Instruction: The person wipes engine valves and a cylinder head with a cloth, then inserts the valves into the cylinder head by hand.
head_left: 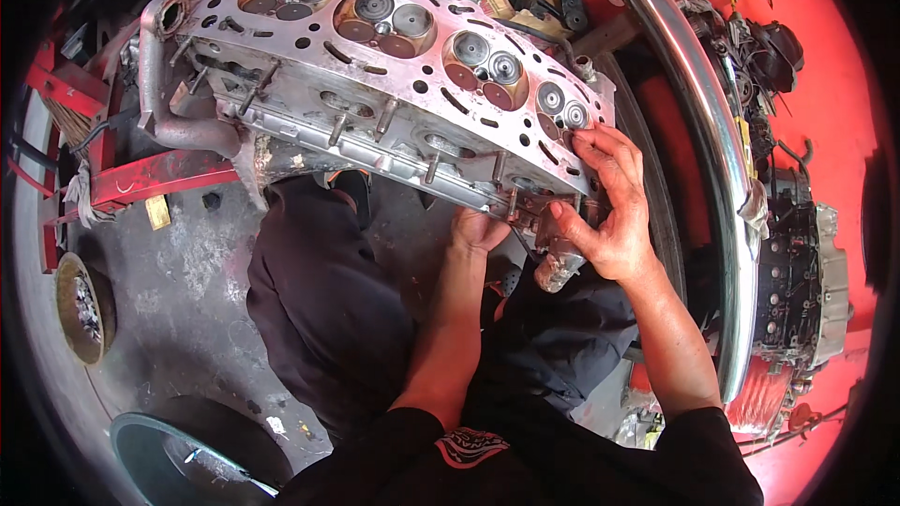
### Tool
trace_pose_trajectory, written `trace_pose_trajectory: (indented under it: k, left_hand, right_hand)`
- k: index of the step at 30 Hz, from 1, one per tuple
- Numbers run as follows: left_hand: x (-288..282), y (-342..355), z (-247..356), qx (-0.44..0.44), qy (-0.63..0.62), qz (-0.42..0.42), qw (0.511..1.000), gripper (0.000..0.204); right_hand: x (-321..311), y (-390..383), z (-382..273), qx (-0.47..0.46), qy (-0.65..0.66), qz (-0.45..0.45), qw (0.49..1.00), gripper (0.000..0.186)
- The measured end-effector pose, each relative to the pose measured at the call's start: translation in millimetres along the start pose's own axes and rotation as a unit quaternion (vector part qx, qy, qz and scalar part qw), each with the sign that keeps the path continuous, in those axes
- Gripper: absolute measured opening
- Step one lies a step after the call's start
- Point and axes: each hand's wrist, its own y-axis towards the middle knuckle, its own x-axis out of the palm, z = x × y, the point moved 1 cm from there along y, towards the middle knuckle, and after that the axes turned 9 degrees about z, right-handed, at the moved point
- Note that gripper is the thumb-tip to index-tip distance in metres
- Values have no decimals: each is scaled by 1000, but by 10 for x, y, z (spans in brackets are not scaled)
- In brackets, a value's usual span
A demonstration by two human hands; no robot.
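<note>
A grey metal cylinder head [403, 62] stretches across the upper middle, its flat face with round valves turned up toward me. Studs stick out along its near side. My right hand [614, 206] clasps its right end, fingertips on the flat face beside the last valve chamber and thumb lower down, by a rusty housing [558, 265]. My left hand [481, 230] reaches under the near edge, close to that housing. Its fingers are hidden behind the metal, so what they touch does not show.
A bent metal pipe [161, 84] juts from the head's left end, above a red stand [159, 176]. A chrome tube [708, 131] curves along the right, with an engine block [792, 272] beyond. A round tin [82, 309] and a dark basin [141, 450] sit at lower left.
</note>
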Motion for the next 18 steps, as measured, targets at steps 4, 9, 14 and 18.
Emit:
trace_pose_trajectory:
  k: [4, 9, 14, 18]
  left_hand:
    - [-160, 13, 46, -19, -22, -54, 998, 49]
    - [-77, -35, -2, 16, 1, 0, 1000, 53]
    - [-5, -13, -41, 17, 4, -4, 1000, 53]
    - [7, -46, 26, 41, 61, 68, 995, 47]
  right_hand:
    - [27, 8, 1, 0, 15, 7, 1000, 61]
    - [33, -3, -3, 0, 4, -1, 1000, 61]
    - [-17, 60, -68, -12, -36, -16, 999, 66]
    - [-14, 107, -122, -11, -61, -41, 997, 67]
